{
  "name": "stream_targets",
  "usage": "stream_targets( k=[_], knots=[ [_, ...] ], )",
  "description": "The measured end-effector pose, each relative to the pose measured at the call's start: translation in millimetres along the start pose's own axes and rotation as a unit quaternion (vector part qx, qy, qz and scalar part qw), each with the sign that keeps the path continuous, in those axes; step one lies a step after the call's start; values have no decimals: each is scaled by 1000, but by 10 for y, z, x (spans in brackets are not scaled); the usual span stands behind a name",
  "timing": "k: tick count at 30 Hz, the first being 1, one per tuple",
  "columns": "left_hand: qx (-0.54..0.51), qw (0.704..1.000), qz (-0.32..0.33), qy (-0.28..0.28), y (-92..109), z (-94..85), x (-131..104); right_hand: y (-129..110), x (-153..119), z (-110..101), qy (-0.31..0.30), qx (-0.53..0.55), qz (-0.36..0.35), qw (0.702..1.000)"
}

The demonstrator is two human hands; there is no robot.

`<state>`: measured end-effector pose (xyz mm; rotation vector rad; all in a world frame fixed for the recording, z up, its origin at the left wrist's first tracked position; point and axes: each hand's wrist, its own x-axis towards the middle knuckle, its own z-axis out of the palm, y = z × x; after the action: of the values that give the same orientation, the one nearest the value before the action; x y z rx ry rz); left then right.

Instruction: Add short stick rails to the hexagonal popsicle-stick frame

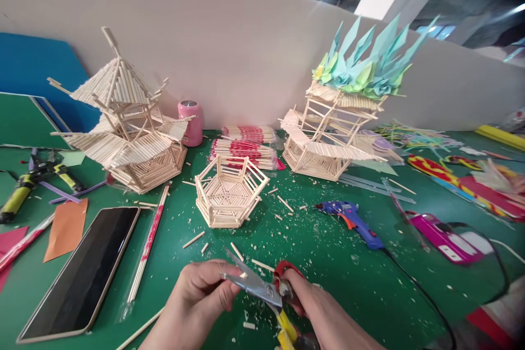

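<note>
My left hand (203, 295) is closed in a pinch on a short wooden stick (243, 275), of which only a small end shows between the scissor blades. My right hand (314, 303) grips a pair of scissors (258, 289) with red and yellow-black handles, their blades parted around that end. Just beyond my hands stands a low hexagonal stick frame (227, 208) with a slatted floor and railings. Cut stick pieces (194, 239) and pale crumbs lie about it. A longer stick (141, 329) passes beside my left wrist; whether it reaches the hand is hidden.
A two-roofed stick pavilion (127, 147) stands left, another model (328, 147) topped with folded paper right. Packs of sticks (244, 152) and a pink canister (191, 123) sit behind. A phone (82, 273) lies left; a blue glue gun (350, 221) and pink power strip (447, 238), right.
</note>
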<state>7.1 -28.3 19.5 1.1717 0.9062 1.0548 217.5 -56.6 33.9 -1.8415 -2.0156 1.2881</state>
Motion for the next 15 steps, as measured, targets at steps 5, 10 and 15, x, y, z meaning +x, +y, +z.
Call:
stream_targets(
  k=[5, 10, 15],
  knots=[
    [64, 997, -2, 41, -91, 23, -10, -95, 66, 50, -17, 10, -35, 999],
    [90, 995, 24, 36, -144, -23, 0, -61, 90, 21, 10, -30, -18, 999],
    [-35, 997, -65, 12, -112, -30, 3, -67, 58, -64, 7, -32, -37, 999]
  ],
)
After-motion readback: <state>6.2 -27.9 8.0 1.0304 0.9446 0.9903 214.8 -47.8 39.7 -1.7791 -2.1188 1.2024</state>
